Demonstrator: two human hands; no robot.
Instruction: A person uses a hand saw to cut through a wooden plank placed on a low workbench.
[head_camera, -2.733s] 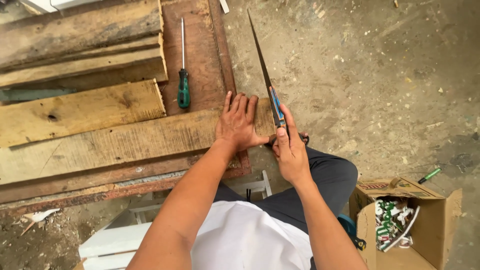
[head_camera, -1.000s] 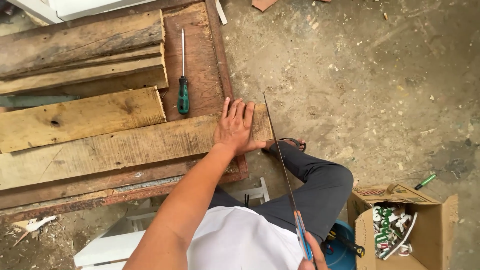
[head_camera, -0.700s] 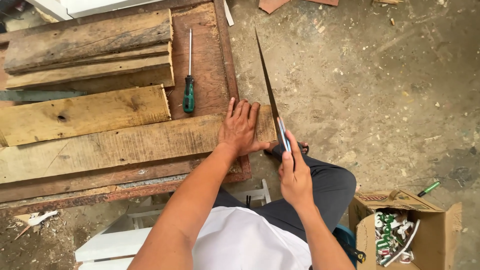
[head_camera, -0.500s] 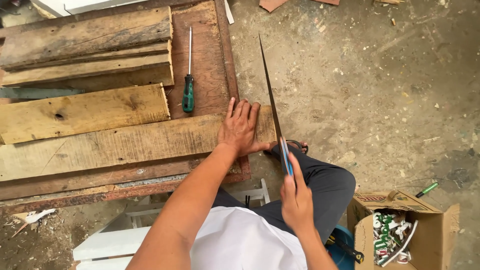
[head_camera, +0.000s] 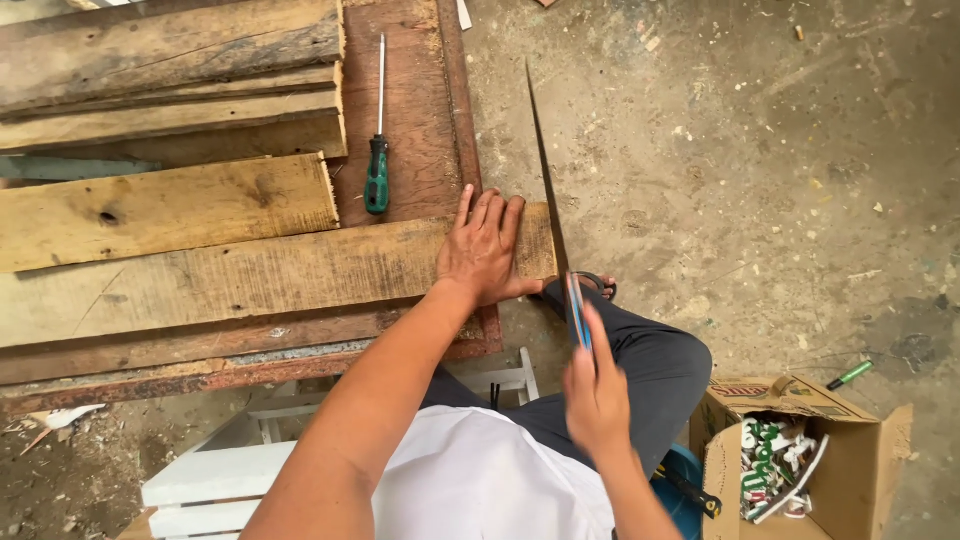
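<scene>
Two hands busy: left hand (head_camera: 483, 250) flat, fingers together, pinning plank (head_camera: 250, 275) end; right hand (head_camera: 597, 395) clamped on handsaw (head_camera: 548, 190) handle.

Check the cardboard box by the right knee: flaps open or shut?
Open. The cardboard box has its top flaps folded outward, and green-and-white packets show inside it.

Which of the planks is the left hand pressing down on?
The long plank nearest the person, under the left hand; the saw meets its right end.
</scene>
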